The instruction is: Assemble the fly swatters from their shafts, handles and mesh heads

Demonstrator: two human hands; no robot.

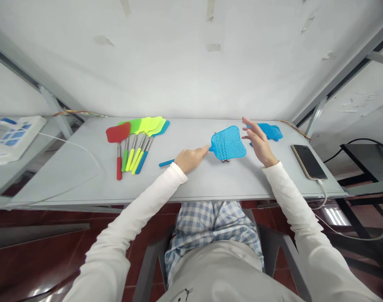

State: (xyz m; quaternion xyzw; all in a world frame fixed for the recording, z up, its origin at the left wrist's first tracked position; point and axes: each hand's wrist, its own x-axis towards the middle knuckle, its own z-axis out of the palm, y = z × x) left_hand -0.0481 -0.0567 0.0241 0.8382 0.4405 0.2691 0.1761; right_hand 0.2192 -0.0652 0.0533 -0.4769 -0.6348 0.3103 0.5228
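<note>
My left hand [190, 160] is closed around the shaft of a light-blue fly swatter [228, 143]. The swatter's mesh head points right, and its blue handle end sticks out left of my fist. Small metal pieces show at the edges beneath the mesh; the rest of them is hidden. Just right of the head, my right hand [259, 142] is raised with its fingers apart and nothing in it. Behind that hand lie blue mesh heads [271, 131], partly covered by it.
To the left, a red fly swatter [118, 133] lies beside several overlapping green, yellow and blue swatters [144, 126]. A phone [309, 162] with a white cable rests at the right end of the grey table [210, 184]. A white device [17, 138] stands far left.
</note>
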